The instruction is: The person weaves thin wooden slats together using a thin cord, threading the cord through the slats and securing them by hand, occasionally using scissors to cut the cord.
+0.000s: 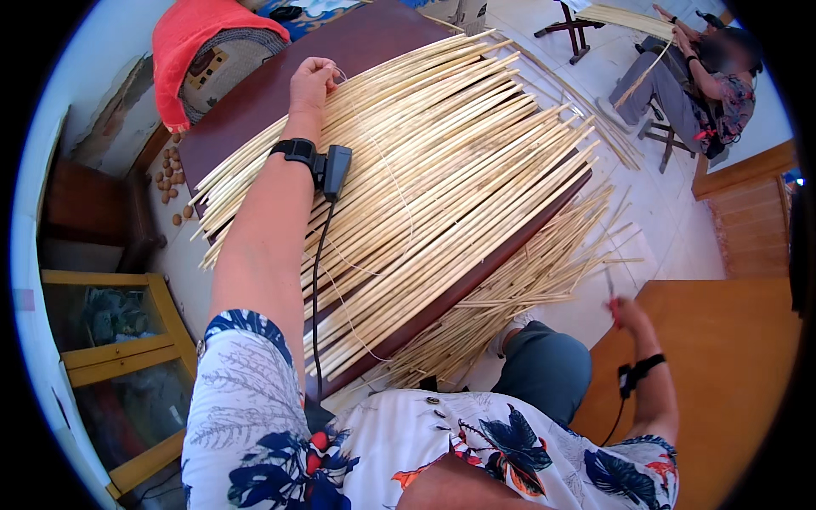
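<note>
Pale reed stalks (442, 187) lie side by side on a dark maroon table (340, 38), crossed by thin white strings (388, 153). My left hand (313, 85) is closed at the far edge of the stalks, pinching a thin string between its fingertips; a black strap and device sit on that wrist. My right hand (629, 313) is low at the right, away from the stalks on the table, closed round a red-handled metal tool (610, 289) with a slim blade pointing up, somewhat blurred.
Loose stalks (552, 255) lie on the floor (680, 229) beside the table. A seated person (722, 110) holds stalks at upper right. A red cloth (174, 47), round brown objects (170, 170) and a glazed yellow cabinet (119, 348) are at left. An orange wooden surface (722, 357) is at lower right.
</note>
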